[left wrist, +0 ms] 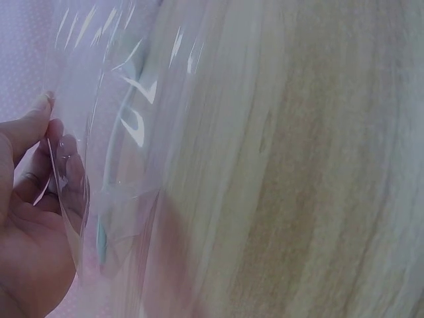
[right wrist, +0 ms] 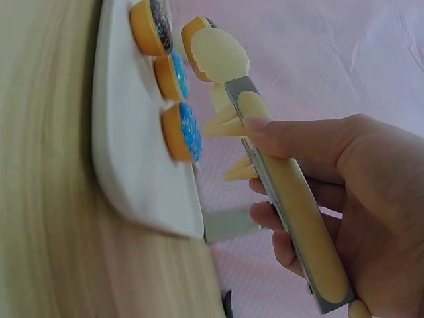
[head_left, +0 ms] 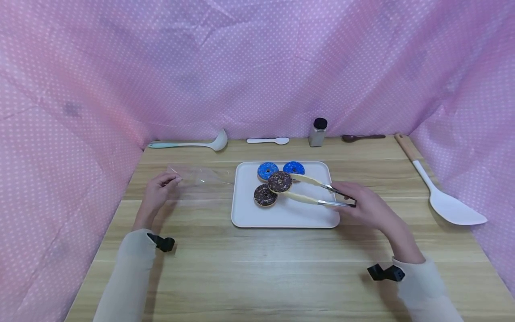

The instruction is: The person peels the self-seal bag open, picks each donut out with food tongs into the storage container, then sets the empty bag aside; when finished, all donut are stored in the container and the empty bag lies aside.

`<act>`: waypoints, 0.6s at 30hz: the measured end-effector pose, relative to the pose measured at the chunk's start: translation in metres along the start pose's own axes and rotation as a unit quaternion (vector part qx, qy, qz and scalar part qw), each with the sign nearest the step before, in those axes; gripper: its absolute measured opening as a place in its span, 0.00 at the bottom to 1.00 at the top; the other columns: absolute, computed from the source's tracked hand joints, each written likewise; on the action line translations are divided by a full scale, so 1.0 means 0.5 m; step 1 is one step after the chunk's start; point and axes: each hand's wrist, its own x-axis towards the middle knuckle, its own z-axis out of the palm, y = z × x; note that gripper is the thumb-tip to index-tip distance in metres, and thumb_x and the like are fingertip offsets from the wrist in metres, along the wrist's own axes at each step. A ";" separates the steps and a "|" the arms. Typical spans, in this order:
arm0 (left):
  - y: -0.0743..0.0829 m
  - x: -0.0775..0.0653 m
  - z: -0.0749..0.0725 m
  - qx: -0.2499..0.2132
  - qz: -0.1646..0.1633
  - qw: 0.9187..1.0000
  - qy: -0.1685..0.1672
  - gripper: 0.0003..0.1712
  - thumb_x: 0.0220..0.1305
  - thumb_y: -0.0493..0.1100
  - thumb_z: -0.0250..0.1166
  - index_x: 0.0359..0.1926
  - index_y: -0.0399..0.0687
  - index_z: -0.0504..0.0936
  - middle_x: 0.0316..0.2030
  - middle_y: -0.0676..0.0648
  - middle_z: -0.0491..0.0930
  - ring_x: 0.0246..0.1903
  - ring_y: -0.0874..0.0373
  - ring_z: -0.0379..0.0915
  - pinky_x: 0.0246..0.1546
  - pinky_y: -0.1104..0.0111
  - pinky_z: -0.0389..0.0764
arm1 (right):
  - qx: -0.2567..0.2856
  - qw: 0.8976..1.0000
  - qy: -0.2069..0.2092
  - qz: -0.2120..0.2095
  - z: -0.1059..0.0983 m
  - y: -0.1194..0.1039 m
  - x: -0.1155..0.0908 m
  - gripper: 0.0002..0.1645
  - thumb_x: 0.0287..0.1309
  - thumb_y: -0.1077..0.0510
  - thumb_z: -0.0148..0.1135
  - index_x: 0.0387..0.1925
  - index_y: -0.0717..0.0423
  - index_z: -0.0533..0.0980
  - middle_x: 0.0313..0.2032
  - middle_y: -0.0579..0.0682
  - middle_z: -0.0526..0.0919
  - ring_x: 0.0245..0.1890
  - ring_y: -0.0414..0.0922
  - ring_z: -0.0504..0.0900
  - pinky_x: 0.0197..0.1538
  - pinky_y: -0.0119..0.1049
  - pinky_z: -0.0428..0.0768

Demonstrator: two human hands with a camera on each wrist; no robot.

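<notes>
My right hand grips cream-and-silver tongs, thumb along one arm and fingers curled round the other. Between the tong tips is a chocolate-iced donut with sprinkles, raised above the white tray. On the tray lie a second chocolate donut and two blue-iced donuts, one at left and one at right. Left of the tray, my left hand pinches the edge of a clear plastic bag between thumb and fingers. The bag stretches towards the tray; whether its mouth is spread, I cannot tell.
Along the table's back edge lie a pale ladle, a white spoon, a black-capped jar and a dark brown spoon. A white turner with a wooden handle lies at the right. Pink dotted cloth hangs behind.
</notes>
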 end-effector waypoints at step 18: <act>-0.006 -0.003 -0.004 0.010 -0.004 1.000 -0.001 0.12 0.67 0.35 0.59 0.44 0.27 0.80 0.38 0.38 0.77 0.33 0.62 0.69 0.33 0.81 0.70 | -0.004 1.000 0.001 0.026 0.011 0.035 -0.060 0.37 0.50 0.52 0.72 0.62 0.55 0.71 0.56 0.56 0.79 0.52 0.54 0.79 0.51 0.54 0.77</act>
